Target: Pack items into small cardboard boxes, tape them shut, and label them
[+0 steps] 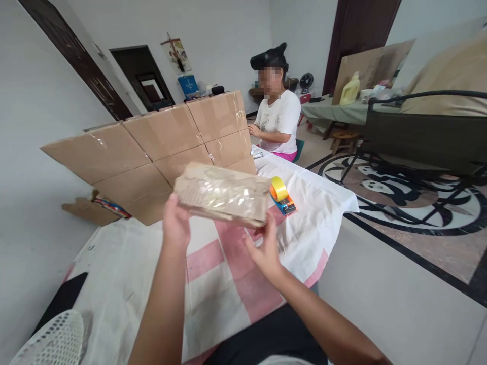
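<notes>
I hold a flat, tape-covered cardboard parcel (222,195) up in front of me with both hands. My left hand (176,223) grips its left end, fingers wrapped behind it. My right hand (265,248) supports its lower right corner from below, fingers curled against the underside. Just right of the parcel, a tape dispenser with a yellow roll (282,195) lies on the white and pink cloth (216,284) spread on the floor.
A wall of stacked cardboard boxes (160,142) stands behind the parcel. Another person in a white shirt (279,119) sits beyond them. A dark frame cart (422,132) is at the right, a white mesh object (53,339) at the lower left.
</notes>
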